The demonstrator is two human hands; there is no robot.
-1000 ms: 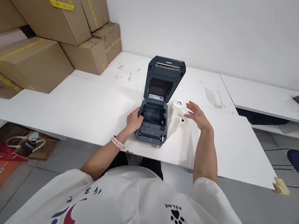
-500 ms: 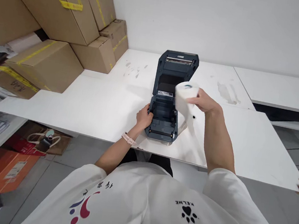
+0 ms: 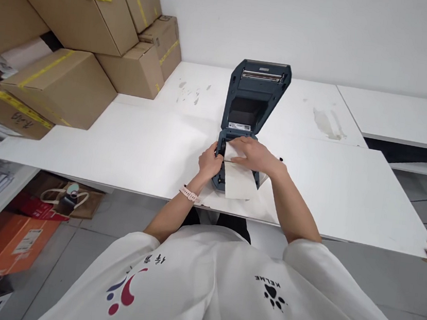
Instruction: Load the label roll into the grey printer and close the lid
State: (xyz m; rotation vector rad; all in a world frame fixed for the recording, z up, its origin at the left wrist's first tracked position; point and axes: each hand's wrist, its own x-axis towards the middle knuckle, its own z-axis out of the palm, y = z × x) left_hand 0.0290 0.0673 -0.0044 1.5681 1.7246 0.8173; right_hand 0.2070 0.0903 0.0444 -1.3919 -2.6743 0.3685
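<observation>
A dark label printer (image 3: 218, 181) stands on the white table with its lid (image 3: 255, 95) raised. Inside its bay lies a roll of white label paper (image 3: 231, 152), partly covered by my right hand (image 3: 255, 156). The fingers of that hand rest over the top of the roll, curled round it. From the roll a loose strip of labels (image 3: 240, 181) hangs forward across the printer's front edge. My left hand (image 3: 210, 161) grips the printer's left side, its thumb on the rim of the bay. A pink band circles the left wrist.
Cardboard boxes (image 3: 87, 14) with yellow tape are stacked at the left end of the white table (image 3: 153, 147). A white wall rises behind. An orange box (image 3: 8, 246) and a paper bag (image 3: 89, 204) stand below at the left.
My right hand has carried the label roll leftward and down from beside the lid into the printer's bay. The strip now lies over the front. My left hand stays at the printer's side.
</observation>
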